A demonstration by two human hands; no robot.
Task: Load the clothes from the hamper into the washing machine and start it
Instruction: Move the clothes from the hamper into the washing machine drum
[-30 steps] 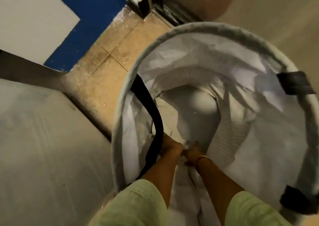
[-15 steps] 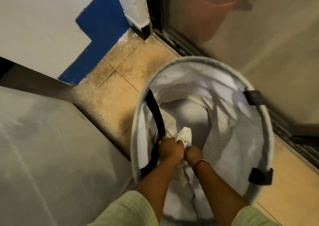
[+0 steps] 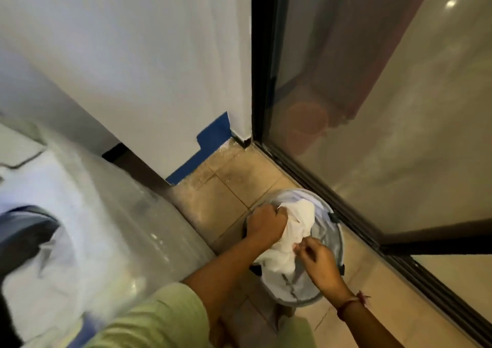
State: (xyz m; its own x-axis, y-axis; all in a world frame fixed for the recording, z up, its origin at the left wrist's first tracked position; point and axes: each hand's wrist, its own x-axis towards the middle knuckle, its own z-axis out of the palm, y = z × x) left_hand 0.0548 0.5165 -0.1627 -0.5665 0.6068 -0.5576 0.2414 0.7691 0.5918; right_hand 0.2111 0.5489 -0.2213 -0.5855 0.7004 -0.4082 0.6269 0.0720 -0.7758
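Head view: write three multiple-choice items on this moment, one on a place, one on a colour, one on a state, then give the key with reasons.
1. Where does the hamper stand?
A. On top of the washing machine
B. On the tiled floor beside the glass door
C. On a shelf

2. What colour is the cloth being lifted?
A. White
B. Red
C. Black

3. What is the state of the two hands?
A. Both empty
B. Only the left hand holds the cloth
C. Both have a grip on the cloth

Key: 1 B, its rim sits on the floor tiles next to the glass door. 2 A, the bunched fabric is plainly white. 3 C, the left hand is fisted on its top and the right hand pinches it lower down.
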